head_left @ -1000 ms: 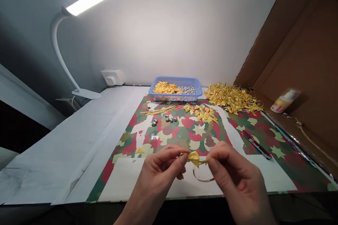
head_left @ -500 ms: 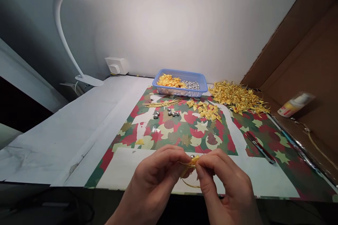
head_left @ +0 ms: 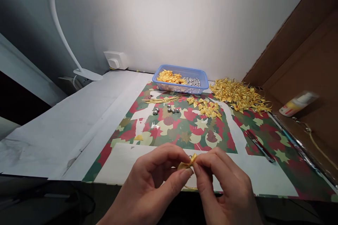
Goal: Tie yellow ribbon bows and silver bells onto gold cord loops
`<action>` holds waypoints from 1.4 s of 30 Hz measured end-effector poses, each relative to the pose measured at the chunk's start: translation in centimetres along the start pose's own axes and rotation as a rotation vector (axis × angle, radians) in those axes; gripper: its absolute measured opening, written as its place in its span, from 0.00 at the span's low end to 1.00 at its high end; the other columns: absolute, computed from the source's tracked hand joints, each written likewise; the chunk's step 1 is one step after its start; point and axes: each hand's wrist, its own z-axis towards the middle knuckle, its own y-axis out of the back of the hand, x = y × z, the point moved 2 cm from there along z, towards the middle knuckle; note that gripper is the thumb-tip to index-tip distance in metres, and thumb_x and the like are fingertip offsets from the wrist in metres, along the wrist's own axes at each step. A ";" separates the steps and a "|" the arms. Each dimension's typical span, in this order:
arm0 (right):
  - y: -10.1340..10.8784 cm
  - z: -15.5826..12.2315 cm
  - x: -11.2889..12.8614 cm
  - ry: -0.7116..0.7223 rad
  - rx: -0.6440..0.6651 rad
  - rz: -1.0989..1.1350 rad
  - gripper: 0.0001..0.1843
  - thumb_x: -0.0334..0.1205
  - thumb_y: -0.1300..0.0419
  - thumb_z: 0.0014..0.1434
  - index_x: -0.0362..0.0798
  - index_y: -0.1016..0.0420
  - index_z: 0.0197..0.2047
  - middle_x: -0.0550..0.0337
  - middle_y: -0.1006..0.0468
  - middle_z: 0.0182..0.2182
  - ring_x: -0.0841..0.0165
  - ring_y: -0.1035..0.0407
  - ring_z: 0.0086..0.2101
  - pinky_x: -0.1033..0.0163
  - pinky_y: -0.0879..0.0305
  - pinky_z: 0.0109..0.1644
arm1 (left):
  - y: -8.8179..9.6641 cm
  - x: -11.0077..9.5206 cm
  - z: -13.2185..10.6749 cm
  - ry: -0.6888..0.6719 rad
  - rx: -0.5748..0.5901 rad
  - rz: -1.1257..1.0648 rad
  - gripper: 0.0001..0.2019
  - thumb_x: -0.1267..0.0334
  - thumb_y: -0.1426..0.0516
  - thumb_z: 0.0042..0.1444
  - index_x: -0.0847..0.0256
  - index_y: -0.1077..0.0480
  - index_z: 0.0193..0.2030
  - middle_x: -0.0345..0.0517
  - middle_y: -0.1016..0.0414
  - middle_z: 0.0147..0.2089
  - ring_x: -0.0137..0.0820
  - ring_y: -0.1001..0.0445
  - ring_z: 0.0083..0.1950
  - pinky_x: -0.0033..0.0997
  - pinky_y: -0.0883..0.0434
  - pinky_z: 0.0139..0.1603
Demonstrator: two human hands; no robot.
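Observation:
Between my two hands, close to the table's front edge, is a yellow ribbon bow (head_left: 186, 165). My left hand (head_left: 155, 179) pinches its left side between thumb and forefinger. On the other side, the thumb and forefinger of my right hand (head_left: 221, 179) are closed on the bow's right end. A small silver bell (head_left: 190, 156) shows just behind the bow. Below it hangs a loop of gold cord (head_left: 190, 187), partly hidden by my fingers.
A blue basket (head_left: 180, 67) holds yellow bows and silver bells. Before it lie gold cords (head_left: 163, 100), loose bells (head_left: 173, 110) and bows (head_left: 208, 108). A pile of corded bows (head_left: 237, 93), tweezers (head_left: 260, 146) and a bottle (head_left: 297, 104) are at right; a lamp (head_left: 62, 28) stands left.
My left thumb has moved up and right onto the front of the bow, whose left loop now shows more. The camera view has shifted slightly.

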 end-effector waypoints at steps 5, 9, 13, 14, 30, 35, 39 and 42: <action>0.0 0.1 0.0 0.035 -0.006 -0.044 0.10 0.25 0.47 0.65 0.48 0.30 0.37 0.64 0.33 0.29 0.75 0.37 0.27 0.70 0.41 0.30 | -0.2 0.6 0.4 0.070 0.000 -0.121 0.01 0.65 0.33 0.58 0.57 0.20 0.36 0.40 0.20 0.35 0.34 0.22 0.39 0.26 0.22 0.41; 0.2 0.2 0.0 0.075 -0.005 -0.088 0.10 0.24 0.46 0.65 0.47 0.30 0.37 0.64 0.34 0.28 0.74 0.37 0.27 0.68 0.41 0.29 | -0.1 0.7 0.5 0.108 -0.013 -0.160 0.02 0.66 0.31 0.55 0.57 0.17 0.36 0.40 0.18 0.34 0.33 0.21 0.38 0.25 0.21 0.41; 0.2 0.2 -0.3 0.058 0.020 -0.056 0.10 0.24 0.46 0.64 0.47 0.29 0.37 0.62 0.31 0.28 0.73 0.36 0.28 0.67 0.41 0.30 | 0.0 0.8 0.5 0.135 -0.006 -0.199 0.01 0.67 0.31 0.55 0.57 0.17 0.33 0.38 0.19 0.31 0.28 0.23 0.34 0.20 0.24 0.38; 0.2 0.2 -0.4 0.048 0.027 -0.048 0.10 0.24 0.46 0.64 0.47 0.29 0.36 0.62 0.31 0.28 0.73 0.36 0.28 0.67 0.41 0.30 | 0.1 0.8 0.5 0.138 -0.013 -0.197 0.02 0.67 0.31 0.54 0.58 0.17 0.32 0.38 0.19 0.30 0.27 0.24 0.33 0.19 0.25 0.37; 0.2 0.4 -0.7 0.113 0.151 -0.064 0.11 0.23 0.49 0.66 0.48 0.33 0.38 0.60 0.35 0.32 0.71 0.37 0.30 0.66 0.38 0.32 | 0.2 0.6 0.4 0.164 -0.010 -0.133 0.08 0.59 0.34 0.59 0.59 0.17 0.32 0.40 0.22 0.30 0.28 0.28 0.33 0.20 0.29 0.34; 0.4 0.4 -1.0 0.150 0.199 -0.090 0.11 0.21 0.48 0.64 0.48 0.34 0.39 0.60 0.35 0.32 0.71 0.38 0.31 0.67 0.38 0.32 | 0.2 0.8 0.5 0.185 0.000 -0.136 0.07 0.59 0.34 0.59 0.59 0.17 0.35 0.41 0.21 0.31 0.29 0.27 0.35 0.23 0.29 0.37; 0.3 0.4 -0.8 0.128 0.155 -0.097 0.11 0.22 0.49 0.65 0.48 0.34 0.40 0.61 0.35 0.32 0.71 0.38 0.31 0.67 0.39 0.34 | 0.3 1.2 0.4 0.213 -0.011 -0.173 0.04 0.62 0.31 0.54 0.57 0.18 0.35 0.40 0.20 0.32 0.31 0.25 0.36 0.27 0.27 0.39; 0.1 0.3 -0.6 0.104 0.126 -0.090 0.11 0.23 0.49 0.66 0.48 0.33 0.40 0.61 0.35 0.32 0.70 0.38 0.31 0.66 0.38 0.35 | 0.4 1.3 0.3 0.213 0.006 -0.198 0.05 0.63 0.30 0.53 0.57 0.18 0.37 0.41 0.19 0.34 0.33 0.24 0.39 0.28 0.26 0.41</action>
